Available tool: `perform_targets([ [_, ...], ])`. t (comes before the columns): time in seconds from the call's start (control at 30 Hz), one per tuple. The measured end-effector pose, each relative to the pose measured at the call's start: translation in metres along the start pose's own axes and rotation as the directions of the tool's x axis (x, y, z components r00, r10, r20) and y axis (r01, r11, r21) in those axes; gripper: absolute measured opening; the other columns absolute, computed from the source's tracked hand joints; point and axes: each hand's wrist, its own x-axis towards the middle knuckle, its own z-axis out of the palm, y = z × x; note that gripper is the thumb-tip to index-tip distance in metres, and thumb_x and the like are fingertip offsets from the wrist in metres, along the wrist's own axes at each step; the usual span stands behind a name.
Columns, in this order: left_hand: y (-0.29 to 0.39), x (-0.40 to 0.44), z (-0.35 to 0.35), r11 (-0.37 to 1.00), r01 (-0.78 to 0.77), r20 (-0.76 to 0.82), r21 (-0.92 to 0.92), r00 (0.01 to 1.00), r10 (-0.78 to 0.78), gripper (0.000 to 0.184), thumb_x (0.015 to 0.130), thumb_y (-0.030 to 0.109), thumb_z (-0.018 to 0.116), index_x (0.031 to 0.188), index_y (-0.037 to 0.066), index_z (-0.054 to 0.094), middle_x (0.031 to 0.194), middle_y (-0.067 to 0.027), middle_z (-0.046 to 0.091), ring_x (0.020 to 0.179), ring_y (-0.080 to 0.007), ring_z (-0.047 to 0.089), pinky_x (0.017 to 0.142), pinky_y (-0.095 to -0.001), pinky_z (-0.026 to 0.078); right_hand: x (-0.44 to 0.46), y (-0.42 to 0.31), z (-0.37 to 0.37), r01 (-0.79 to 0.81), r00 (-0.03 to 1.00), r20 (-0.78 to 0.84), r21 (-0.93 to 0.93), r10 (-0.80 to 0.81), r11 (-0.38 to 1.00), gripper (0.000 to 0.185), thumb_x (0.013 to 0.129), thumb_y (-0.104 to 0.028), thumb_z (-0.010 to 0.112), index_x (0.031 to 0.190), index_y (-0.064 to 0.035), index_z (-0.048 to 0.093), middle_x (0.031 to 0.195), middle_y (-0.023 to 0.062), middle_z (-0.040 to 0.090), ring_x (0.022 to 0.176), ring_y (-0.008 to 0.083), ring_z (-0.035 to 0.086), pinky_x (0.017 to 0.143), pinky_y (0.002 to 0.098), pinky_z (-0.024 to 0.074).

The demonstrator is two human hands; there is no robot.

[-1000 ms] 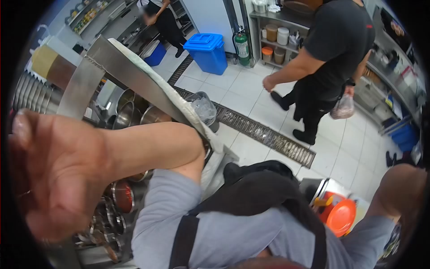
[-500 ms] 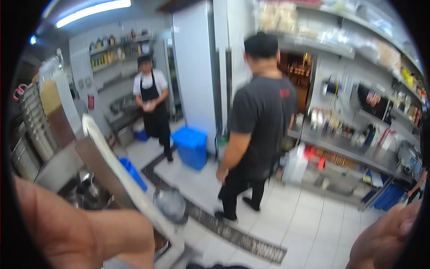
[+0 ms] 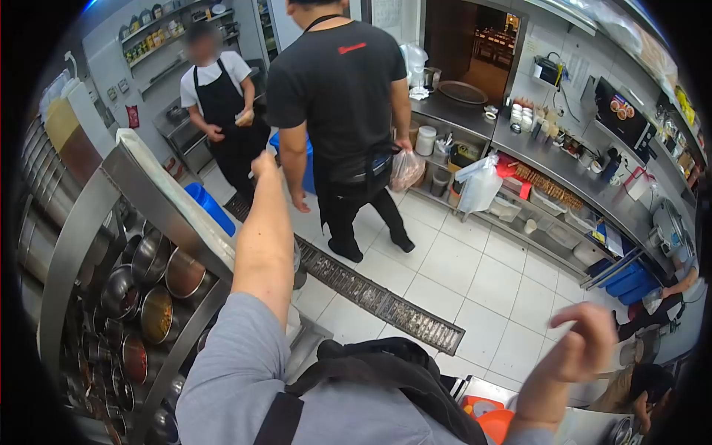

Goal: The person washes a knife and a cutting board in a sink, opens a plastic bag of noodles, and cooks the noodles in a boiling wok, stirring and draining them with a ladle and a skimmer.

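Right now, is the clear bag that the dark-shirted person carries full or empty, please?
Not empty: the bag bulges with pinkish contents, visible through the plastic.

bright, cool indoor light, fisheye-bent edges, black corners, right hand (image 3: 582, 345) blurred (a motion smear)

Runs along the wall as a long steel table (image 3: 456, 113).
Carries a round tray (image 3: 462, 92) near the doorway, a group of white containers (image 3: 521, 117) farther along, then upright bottles (image 3: 547, 132) close beside them, and a dark bottle (image 3: 612, 167) well apart from the tray. Includes a shelf (image 3: 433, 159) underneath, bearing a pale jar (image 3: 426, 141).
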Motion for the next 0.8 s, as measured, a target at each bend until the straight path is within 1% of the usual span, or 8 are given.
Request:
perform_targets([
  [0.03,-0.036,0.047,-0.003,0.973,-0.009,-0.020,0.233,1.000,0.014,0.033,0.074,0.017,0.050,0.092,-0.008,0.062,0.086,-0.0187,0.065,0.071,-0.0265,0.062,0.064,-0.0382,0.049,-0.023,0.012,0.002,-0.133,0.989,0.065,-0.009,0.133,0.991,0.023,0.083,-0.015,0.063,0.099,0.0008,0.062,0.068,0.0094,0.060,0.053,0.0158,0.055,0.050,0.0221,0.0427],
  [0.1,-0.009,-0.020,-0.022,0.980,0.145,-0.061,0.137,0.989,-0.138,0.024,0.078,0.019,0.061,0.092,-0.001,0.062,0.077,-0.0102,0.060,0.050,-0.0179,0.052,0.041,-0.0336,0.039,-0.059,0.033,0.024,-0.403,0.903,0.105,-0.120,0.416,0.907,0.018,0.080,-0.007,0.062,0.097,0.0002,0.064,0.066,0.0074,0.059,0.052,0.0131,0.054,0.049,0.0232,0.0423],
  [0.23,0.003,-0.018,-0.021,0.978,0.174,-0.015,0.119,0.985,-0.173,0.032,0.078,0.023,0.062,0.101,0.000,0.061,0.087,-0.0131,0.061,0.062,-0.0223,0.059,0.048,-0.0340,0.045,-0.139,0.112,0.078,-0.842,0.482,0.049,-0.252,0.875,0.478,0.020,0.083,-0.015,0.062,0.096,-0.0010,0.065,0.064,0.0102,0.059,0.051,0.0178,0.055,0.052,0.0292,0.0451],
  [0.3,0.005,-0.011,-0.017,0.979,0.189,0.006,0.080,0.982,-0.190,0.034,0.079,0.025,0.063,0.103,0.001,0.061,0.092,-0.0148,0.061,0.070,-0.0256,0.061,0.053,-0.0358,0.049,-0.223,0.149,0.091,-0.693,0.459,0.144,-0.559,0.876,0.455,0.025,0.084,-0.024,0.061,0.098,-0.0029,0.065,0.069,0.0146,0.062,0.055,0.0274,0.058,0.058,0.0360,0.0478],
  [0.43,-0.005,0.010,-0.021,0.990,0.124,-0.034,0.070,0.992,-0.121,0.035,0.076,0.027,0.063,0.096,-0.002,0.062,0.076,-0.0129,0.061,0.059,-0.0211,0.059,0.044,-0.0326,0.047,-0.331,0.106,0.110,-0.474,0.147,0.373,-0.786,0.916,0.396,0.031,0.083,-0.030,0.059,0.099,-0.0044,0.064,0.080,0.0217,0.064,0.078,0.0364,0.063,0.074,0.0448,0.0486],
  [0.57,-0.037,0.016,-0.023,0.982,0.142,-0.134,0.126,0.983,-0.125,0.058,0.076,0.036,0.059,0.118,-0.003,0.050,0.108,-0.0225,0.058,0.092,-0.0349,0.061,0.068,-0.0426,0.053,-0.403,0.030,0.095,-0.516,-0.012,0.484,-0.752,0.875,0.409,0.030,0.080,-0.030,0.062,0.095,-0.0042,0.065,0.082,0.0220,0.064,0.080,0.0384,0.062,0.074,0.0461,0.0484],
  [0.63,-0.060,0.019,-0.016,0.991,0.099,-0.310,0.089,0.948,-0.067,0.067,0.077,0.043,0.056,0.125,-0.003,0.044,0.121,-0.0291,0.050,0.115,-0.0396,0.049,0.099,-0.0435,0.038,-0.424,0.010,0.079,-0.525,-0.045,0.418,-0.782,0.907,0.335,0.030,0.079,-0.030,0.062,0.095,-0.0042,0.065,0.082,0.0216,0.064,0.081,0.0384,0.062,0.074,0.0459,0.0486],
  [0.8,-0.089,0.025,-0.012,0.889,0.028,-0.084,-0.457,0.994,-0.075,0.058,0.076,0.050,0.061,0.108,0.002,0.052,0.103,-0.0184,0.052,0.099,-0.0280,0.052,0.081,-0.0374,0.042,-0.447,-0.050,0.045,-0.653,-0.029,0.096,-0.756,0.995,0.053,0.029,0.078,-0.028,0.063,0.093,-0.0040,0.066,0.082,0.0208,0.064,0.082,0.0381,0.062,0.075,0.0452,0.0491],
])
